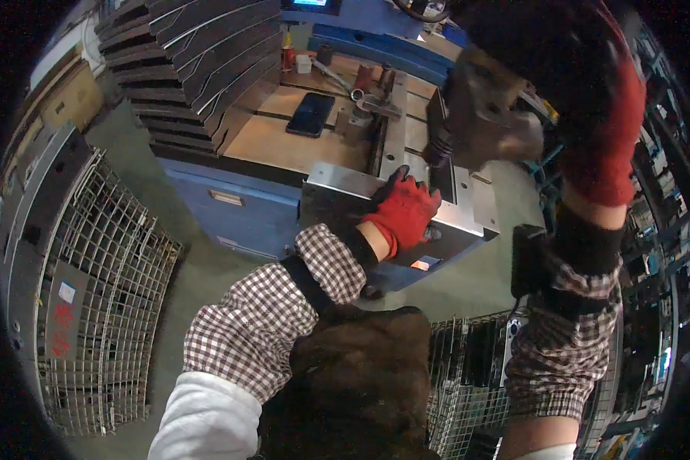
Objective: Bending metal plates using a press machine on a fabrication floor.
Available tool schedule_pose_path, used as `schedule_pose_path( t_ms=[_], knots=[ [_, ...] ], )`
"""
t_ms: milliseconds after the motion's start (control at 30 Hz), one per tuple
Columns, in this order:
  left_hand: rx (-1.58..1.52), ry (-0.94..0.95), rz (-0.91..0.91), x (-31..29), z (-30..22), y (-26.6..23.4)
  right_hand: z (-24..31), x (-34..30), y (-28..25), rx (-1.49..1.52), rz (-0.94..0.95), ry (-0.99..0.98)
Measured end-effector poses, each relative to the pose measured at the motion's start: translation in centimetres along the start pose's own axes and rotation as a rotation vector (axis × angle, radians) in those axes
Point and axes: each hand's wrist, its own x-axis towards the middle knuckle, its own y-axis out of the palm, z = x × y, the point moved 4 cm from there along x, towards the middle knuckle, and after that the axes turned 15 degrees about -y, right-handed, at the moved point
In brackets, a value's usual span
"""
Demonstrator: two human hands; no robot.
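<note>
My left hand (405,213), in a red glove with dark fingertips, grips the near edge of a bent sheet-metal panel (337,178), its fingers curled over the top flange. The panel lies at the front of the machine table, against a metal bar (395,146). Just beyond my fingers, a dark spindle (439,146) comes down close to the panel. My right hand (583,84), in a red and black glove, is raised high at the upper right beside the brownish machine head (491,115). Its fingers are dark and blurred, so what they touch is hidden.
A tall stack of bent dark metal sheets (199,77) stands on the table's left. Behind the panel are a black phone (311,115), a clamp (376,106) and a red bottle (287,55). Wire cages (111,284) stand at left and lower right (468,383); shelving (667,230) lines the right.
</note>
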Motion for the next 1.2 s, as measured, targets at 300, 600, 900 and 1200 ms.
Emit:
schedule_pose_path(
  t_ms=[300,600,900,1200],
  knots=[
    [0.030,0.013,0.033,0.5,0.2,0.6,2.4,4.7,9.3,0.504,-0.282,-0.056],
    [0.042,-0.023,-0.178,0.5,1.1,3.4,5.4,4.1,12.2,0.753,-0.544,0.121],
    [0.046,-0.051,-0.160,0.8,0.8,2.8,4.6,1.8,12.2,-0.281,-0.351,-0.034],
    [0.033,-0.059,-0.022,0.2,0.9,1.5,5.0,2.2,11.9,0.113,-0.495,0.120]
  ],
)
